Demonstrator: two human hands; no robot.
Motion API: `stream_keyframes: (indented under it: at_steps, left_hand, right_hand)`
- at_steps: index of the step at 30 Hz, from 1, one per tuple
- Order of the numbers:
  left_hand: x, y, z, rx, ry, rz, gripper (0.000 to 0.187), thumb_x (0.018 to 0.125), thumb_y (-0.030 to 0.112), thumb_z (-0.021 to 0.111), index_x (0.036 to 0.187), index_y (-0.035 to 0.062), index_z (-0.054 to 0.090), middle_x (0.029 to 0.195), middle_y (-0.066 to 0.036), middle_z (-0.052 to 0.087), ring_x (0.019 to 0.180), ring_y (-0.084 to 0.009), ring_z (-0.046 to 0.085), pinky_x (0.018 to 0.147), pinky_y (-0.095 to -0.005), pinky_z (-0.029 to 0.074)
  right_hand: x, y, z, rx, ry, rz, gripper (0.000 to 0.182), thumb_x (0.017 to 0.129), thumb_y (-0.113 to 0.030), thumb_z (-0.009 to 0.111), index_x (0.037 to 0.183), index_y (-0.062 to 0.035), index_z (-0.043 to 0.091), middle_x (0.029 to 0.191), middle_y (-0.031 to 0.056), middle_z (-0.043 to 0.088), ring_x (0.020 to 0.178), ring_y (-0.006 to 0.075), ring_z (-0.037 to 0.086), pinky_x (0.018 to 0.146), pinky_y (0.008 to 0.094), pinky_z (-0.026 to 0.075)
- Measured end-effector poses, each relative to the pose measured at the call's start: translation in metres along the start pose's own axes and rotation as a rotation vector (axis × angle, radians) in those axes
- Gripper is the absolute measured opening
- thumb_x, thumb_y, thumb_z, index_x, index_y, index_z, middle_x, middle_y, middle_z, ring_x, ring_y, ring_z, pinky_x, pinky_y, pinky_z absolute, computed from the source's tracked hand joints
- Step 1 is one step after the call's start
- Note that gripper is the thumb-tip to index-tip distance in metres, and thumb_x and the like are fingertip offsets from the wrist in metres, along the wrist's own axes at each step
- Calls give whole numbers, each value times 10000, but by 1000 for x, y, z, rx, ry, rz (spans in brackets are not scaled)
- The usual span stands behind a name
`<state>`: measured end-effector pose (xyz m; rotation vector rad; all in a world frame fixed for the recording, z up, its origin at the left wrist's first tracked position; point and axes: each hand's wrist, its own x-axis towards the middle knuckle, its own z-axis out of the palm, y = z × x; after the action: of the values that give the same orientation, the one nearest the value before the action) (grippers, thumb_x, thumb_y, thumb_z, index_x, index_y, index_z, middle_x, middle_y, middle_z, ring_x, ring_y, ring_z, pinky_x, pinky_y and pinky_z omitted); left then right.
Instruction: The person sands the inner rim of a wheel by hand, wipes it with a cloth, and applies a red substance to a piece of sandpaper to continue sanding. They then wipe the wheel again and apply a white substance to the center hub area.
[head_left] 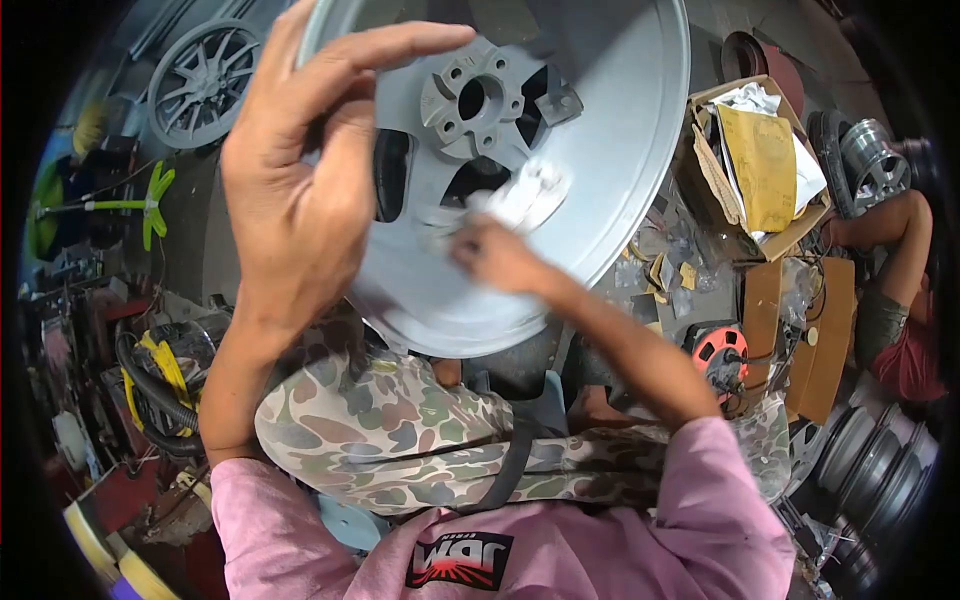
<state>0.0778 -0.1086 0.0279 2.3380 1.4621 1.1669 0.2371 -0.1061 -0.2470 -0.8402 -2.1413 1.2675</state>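
Observation:
A large grey wheel rim (610,190) stands tilted before me, its spoked hub (471,100) facing up. My left hand (305,165) is closed about the rim's left edge, with one finger stretched over the inside. Inside the barrel, my right hand (500,258) is smeared by motion. Its fingers are closed on a white cloth (530,197), which lies against the inner surface near the spokes. A small dark, square-looking piece (559,103) sits beside the hub.
A cardboard box (725,235) with sandpaper and paper stands right, above an orange cable reel (720,352). Another person's leg (905,240) is at far right, near stacked rims (870,465). A spoked wheel (205,85) leans upper left; a yellow-black hose (160,385) lies below.

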Motion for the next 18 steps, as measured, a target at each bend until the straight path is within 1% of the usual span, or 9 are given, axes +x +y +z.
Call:
stream_keyframes:
  at_steps: [2,3,6,9,10,11,13,15,18]
  left_hand:
    - [-1,1,-2,10,-5,-54,401,952,-69,462,1225,43,734,1207,-47,734,1235,-132,568,1079,-280,385]
    - [-1,0,-3,31,1,-109,401,946,-69,460,1217,38,736,1202,-50,732,1231,-129,572,1073,-278,390]
    - [0,-2,-3,-20,11,-112,385,949,-66,460,1205,24,734,1208,-64,731,1227,-138,585,1085,-284,390]
    - [4,-6,-6,35,8,-38,384,946,-74,443,1185,6,732,1205,-90,726,1256,-178,581,1139,-332,374]
    - [4,-8,-7,90,-14,1,385,943,-79,438,1180,-3,731,1203,-96,724,1270,-191,577,1154,-348,368]
    - [3,-8,-10,114,-29,24,378,939,-86,431,1164,-19,728,1195,-119,723,1295,-208,566,1168,-366,361]
    - [-1,-6,-9,66,-19,7,373,940,-90,429,1153,-21,728,1199,-123,717,1287,-208,571,1163,-361,365]
    - [-4,-5,-10,16,-16,-10,368,940,-95,428,1143,-24,727,1203,-127,712,1278,-208,576,1159,-357,369]
    - [-2,-4,-2,-91,21,-92,353,949,-100,419,1107,-28,726,1212,-118,688,1199,-189,618,1108,-332,414]
  right_hand:
    - [-16,70,-39,-526,10,237,243,907,-168,669,1106,-46,738,1227,219,625,1085,396,610,997,476,486]
    - [-16,111,-60,-739,108,148,275,859,-169,694,1106,-56,741,1268,236,587,1139,417,576,996,501,483]
    - [-9,77,-113,-912,5,167,329,800,-148,708,1115,-57,732,1271,253,578,1164,404,564,975,490,501]
    - [-21,86,-47,-829,192,328,307,884,-239,652,1078,-12,721,1253,277,595,1058,417,636,877,496,560]
    - [-15,34,-37,-579,-58,418,340,916,-284,620,1073,-3,728,1178,295,649,991,409,675,879,498,569]
    - [-19,29,-5,-227,-27,139,328,926,-284,607,1042,-4,733,1067,282,697,929,389,697,873,489,569]
    - [7,-76,3,160,-86,423,252,928,-245,636,955,-3,698,943,220,702,820,388,688,750,446,538]
    - [0,-136,-8,395,137,290,227,915,-232,669,959,-9,678,917,211,683,808,395,669,718,434,521]
    - [-57,-116,-20,198,201,106,242,921,-255,665,989,-22,669,927,229,662,828,403,671,730,447,526]
